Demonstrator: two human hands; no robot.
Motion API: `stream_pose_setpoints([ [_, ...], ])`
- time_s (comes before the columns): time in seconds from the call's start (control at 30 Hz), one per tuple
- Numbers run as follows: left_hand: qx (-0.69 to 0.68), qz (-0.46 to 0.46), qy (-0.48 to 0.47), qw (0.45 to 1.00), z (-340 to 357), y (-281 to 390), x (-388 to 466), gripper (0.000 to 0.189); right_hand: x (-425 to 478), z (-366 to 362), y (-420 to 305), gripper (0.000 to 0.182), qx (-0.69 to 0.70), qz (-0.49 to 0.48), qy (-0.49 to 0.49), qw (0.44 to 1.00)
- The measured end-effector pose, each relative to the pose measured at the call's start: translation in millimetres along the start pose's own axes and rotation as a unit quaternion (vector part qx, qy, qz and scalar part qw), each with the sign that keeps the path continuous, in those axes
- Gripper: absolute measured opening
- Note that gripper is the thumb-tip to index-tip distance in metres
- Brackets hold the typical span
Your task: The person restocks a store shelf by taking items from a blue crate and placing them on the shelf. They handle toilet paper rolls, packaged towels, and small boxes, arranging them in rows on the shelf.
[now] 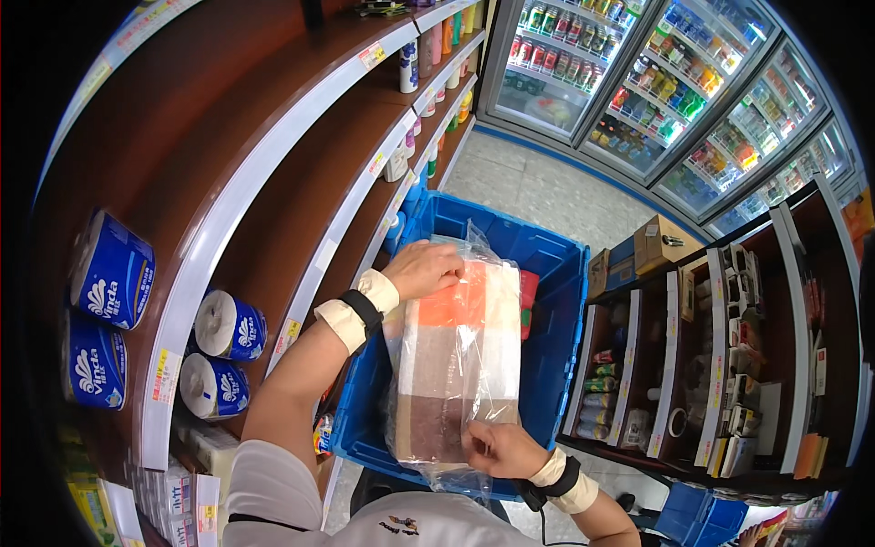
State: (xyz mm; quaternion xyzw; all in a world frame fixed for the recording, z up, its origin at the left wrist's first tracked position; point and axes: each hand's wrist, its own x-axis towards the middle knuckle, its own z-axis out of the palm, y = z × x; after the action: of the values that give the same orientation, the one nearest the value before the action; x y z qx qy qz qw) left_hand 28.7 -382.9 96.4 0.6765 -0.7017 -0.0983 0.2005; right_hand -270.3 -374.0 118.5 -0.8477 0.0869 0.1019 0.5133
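Observation:
A block of folded fabric or paper in orange, white, grey and brown (444, 362), wrapped in clear plastic film, lies over an open blue plastic crate (574, 328). My left hand (424, 270) rests at the far upper edge of the package, its fingers bent on the film. Near the close right corner, my right hand (502, 448) has its fingers curled and pinches the clear film. Both wrists wear cream cuffs and black straps. Beside the package, a red item (527, 301) shows inside the crate; what else lies under the package is hidden.
Brown shelves with white price rails (328, 256) run along the left, with Vinda toilet paper packs (113, 270) on them. Glass-door drink fridges (560, 61) stand at the back. Another stocked shelf unit (673, 362) is at right. At lower right are another blue crate (701, 513) and a person's hand.

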Motion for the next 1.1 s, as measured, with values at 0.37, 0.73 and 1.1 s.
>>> stream_pose_setpoints([
  [0.37,-0.015,0.083,0.08,0.993,7,0,8,0.014,1,-2,5,0.017,0.091,-0.013,0.004,0.996],
  [0.73,0.083,0.102,-0.037,0.991,-2,-3,16,0.023,-7,-9,4,0.014,0.103,-0.007,0.016,0.994],
  [1.1,0.027,-0.029,-0.144,0.989,2,1,36,0.018,-10,-4,6,0.011,0.149,-0.001,0.025,0.988],
])
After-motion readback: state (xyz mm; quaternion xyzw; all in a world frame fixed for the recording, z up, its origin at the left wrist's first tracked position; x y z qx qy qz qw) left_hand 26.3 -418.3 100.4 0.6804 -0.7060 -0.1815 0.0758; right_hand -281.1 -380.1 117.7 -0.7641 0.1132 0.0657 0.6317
